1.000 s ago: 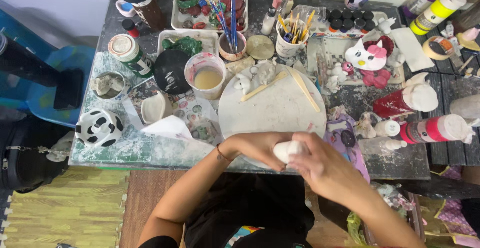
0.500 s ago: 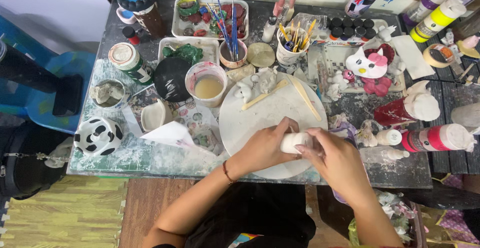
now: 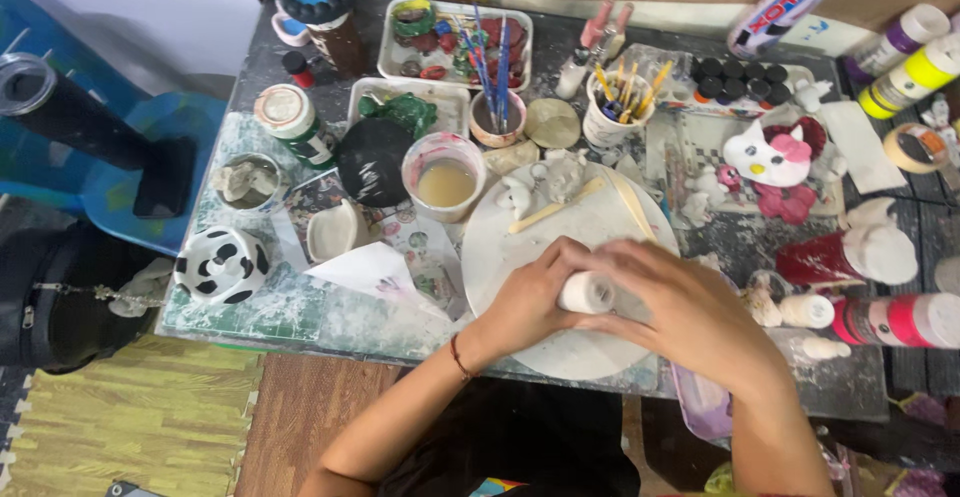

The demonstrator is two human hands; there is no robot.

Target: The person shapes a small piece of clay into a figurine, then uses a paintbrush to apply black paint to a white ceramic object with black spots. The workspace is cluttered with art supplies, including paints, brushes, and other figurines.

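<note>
Both the left hand (image 3: 530, 297) and the right hand (image 3: 672, 302) close around a small white clay lump (image 3: 586, 292), still plain and unpainted, over the round white board (image 3: 520, 247), wooden sticks (image 3: 555, 207) lying unused at 12 o'clock.

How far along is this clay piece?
Early, it seems. Both hands, left hand and right hand, grip a small white clay lump over the round white work board. It has no clear shape yet. The wooden modelling sticks lie unused, and the brushes in the small cup stand untouched.
</note>
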